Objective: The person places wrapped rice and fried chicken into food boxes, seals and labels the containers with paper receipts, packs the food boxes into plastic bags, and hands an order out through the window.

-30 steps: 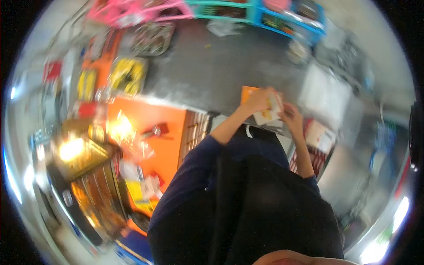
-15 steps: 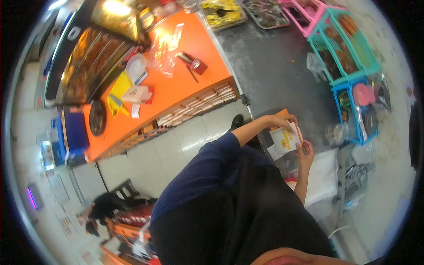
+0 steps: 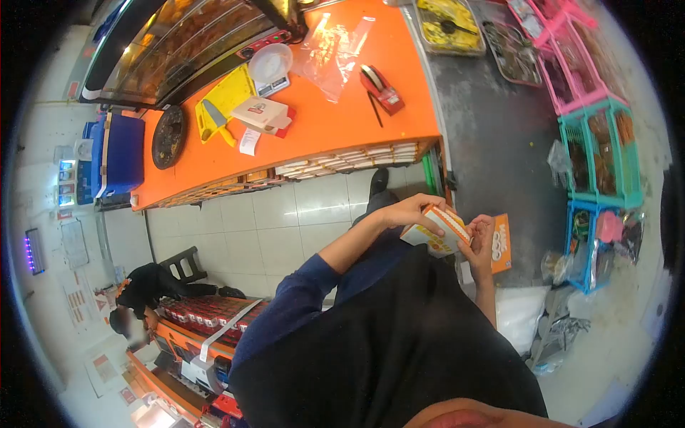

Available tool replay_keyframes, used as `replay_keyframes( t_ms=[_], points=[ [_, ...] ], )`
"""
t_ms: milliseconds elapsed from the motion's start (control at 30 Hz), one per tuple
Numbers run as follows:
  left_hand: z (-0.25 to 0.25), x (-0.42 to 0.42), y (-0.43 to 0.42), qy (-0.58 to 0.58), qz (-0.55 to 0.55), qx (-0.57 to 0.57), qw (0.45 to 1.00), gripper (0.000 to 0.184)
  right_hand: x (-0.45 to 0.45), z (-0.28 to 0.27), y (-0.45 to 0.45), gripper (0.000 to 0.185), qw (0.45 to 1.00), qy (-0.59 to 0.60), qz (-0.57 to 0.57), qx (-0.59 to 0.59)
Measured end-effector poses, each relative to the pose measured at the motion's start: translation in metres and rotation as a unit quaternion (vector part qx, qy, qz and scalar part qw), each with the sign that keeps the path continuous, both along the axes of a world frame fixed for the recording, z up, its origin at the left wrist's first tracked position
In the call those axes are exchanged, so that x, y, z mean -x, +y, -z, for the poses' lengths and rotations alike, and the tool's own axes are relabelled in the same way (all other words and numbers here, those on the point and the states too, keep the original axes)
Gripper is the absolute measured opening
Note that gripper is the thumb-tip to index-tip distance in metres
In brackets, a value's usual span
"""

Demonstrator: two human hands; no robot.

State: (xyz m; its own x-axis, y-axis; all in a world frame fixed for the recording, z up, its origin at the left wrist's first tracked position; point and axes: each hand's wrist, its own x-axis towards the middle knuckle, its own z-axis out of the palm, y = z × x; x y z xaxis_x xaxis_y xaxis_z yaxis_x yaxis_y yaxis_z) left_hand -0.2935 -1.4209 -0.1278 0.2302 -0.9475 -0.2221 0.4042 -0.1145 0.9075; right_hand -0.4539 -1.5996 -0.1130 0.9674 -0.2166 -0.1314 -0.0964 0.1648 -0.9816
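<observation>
Between both hands is a white box [image 3: 435, 239] with orange edges and yellow print, tilted in front of my body. My left hand [image 3: 417, 214] grips its upper left side, thumb across the face. At the box's right end, my right hand [image 3: 479, 239] has its fingers bent around the edge. Just right of this hand, an orange printed card or flat box [image 3: 501, 243] lies on the dark worktop [image 3: 492, 150], partly hidden by the fingers.
An orange counter [image 3: 328, 121] bears a knife [image 3: 215, 113] on a yellow board, an open carton [image 3: 261, 114] and a red tape dispenser [image 3: 385, 91]. Pink, teal [image 3: 603, 153] and blue baskets line the right. A person in black [image 3: 146, 289] is at lower left.
The view has turned toward the orange counter. The white box is now lifted off the worktop and nearer my body, in both hands, leaving the orange piece to its right.
</observation>
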Motion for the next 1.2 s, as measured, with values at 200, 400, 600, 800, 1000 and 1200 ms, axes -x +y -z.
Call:
replay_keyframes(
  t_ms=[200, 400, 600, 800, 1000, 1200],
  points=[
    [-0.018, -0.083, 0.085, -0.018, -0.124, -0.051, 0.991, 0.036, -0.125, 0.029, 0.055, 0.049, 0.994, -0.101, -0.038, 0.032],
    [-0.043, -0.131, 0.151, -0.064, -0.224, -0.043, 0.971, 0.041, -0.237, -0.058, 0.098, 0.044, 0.966, 0.036, -0.24, 0.085],
    [-0.053, -0.156, 0.177, -0.22, -0.229, -0.033, 0.948, 0.048, -0.289, -0.088, 0.108, 0.036, 0.887, 0.098, -0.425, 0.15],
    [-0.049, -0.17, 0.183, -0.165, -0.262, -0.029, 0.95, 0.04, -0.321, -0.074, 0.109, 0.037, 0.865, 0.122, -0.486, -0.015],
    [-0.038, -0.177, 0.179, -0.106, -0.326, 0.005, 0.939, 0.04, -0.335, -0.061, 0.108, 0.047, 0.877, 0.179, -0.438, -0.08],
    [-0.034, -0.179, 0.169, 0.097, -0.392, -0.047, 0.914, 0.044, -0.377, 0.069, 0.019, 0.045, 0.911, 0.053, -0.115, 0.394]
  ],
)
